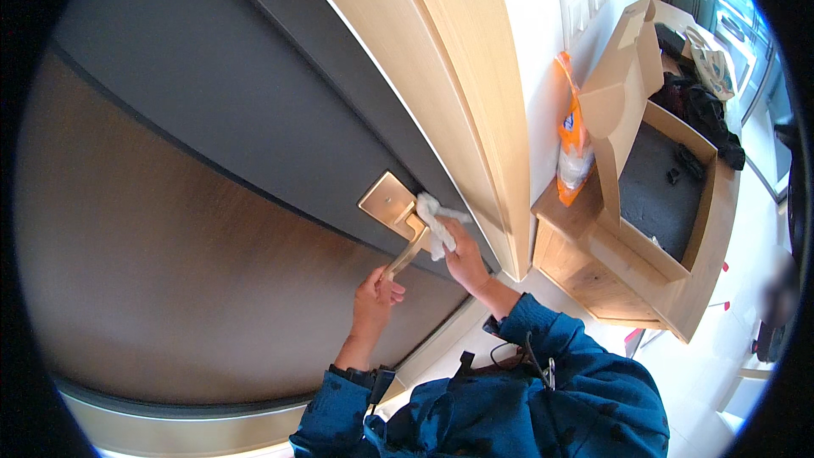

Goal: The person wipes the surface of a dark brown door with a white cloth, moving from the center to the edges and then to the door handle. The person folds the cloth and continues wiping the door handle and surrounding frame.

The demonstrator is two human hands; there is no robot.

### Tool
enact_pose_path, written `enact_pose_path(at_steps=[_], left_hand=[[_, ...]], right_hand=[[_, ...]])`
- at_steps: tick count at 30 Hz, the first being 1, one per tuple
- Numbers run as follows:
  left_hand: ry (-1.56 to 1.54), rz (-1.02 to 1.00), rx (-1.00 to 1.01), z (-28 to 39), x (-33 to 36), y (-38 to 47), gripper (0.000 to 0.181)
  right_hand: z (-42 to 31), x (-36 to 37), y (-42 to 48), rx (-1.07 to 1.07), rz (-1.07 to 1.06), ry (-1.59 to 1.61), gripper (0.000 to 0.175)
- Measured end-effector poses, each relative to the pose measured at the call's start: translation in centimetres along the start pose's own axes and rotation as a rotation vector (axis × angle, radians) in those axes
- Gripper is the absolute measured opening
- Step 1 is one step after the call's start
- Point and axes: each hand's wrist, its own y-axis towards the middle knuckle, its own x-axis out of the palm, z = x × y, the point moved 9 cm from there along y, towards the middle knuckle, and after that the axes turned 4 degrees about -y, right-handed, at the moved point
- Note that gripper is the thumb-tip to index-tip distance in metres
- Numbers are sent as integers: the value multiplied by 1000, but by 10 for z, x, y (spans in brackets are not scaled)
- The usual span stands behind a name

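A gold-coloured lever handle (410, 248) with a rectangular backplate (386, 198) is fixed to a dark door (267, 114). My left hand (374, 298) grips the free end of the lever. In my right hand (465, 254) is a white cloth (435, 222), pressed against the plate on the side nearer the door's edge. The cloth covers part of the plate, and some of my right fingers are hidden behind it.
The door sits in a pale wooden frame (458, 89). To the right, a wooden cabinet (594, 292) carries an open cardboard box (699, 219) and an orange plastic packet (574, 140). Dark clothing (693, 114) lies behind the box. Switches (575, 16) are on the wall.
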Motion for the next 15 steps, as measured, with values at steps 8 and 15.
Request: enact_pose_path(at_steps=[8,15], left_hand=[[59,-11,18,0,-2,3,27],[59,-13,25,6,0,0,26]], right_hand=[[-32,-1,5,-237,5,-33,62],[-33,-6,5,-249,-12,56,59]])
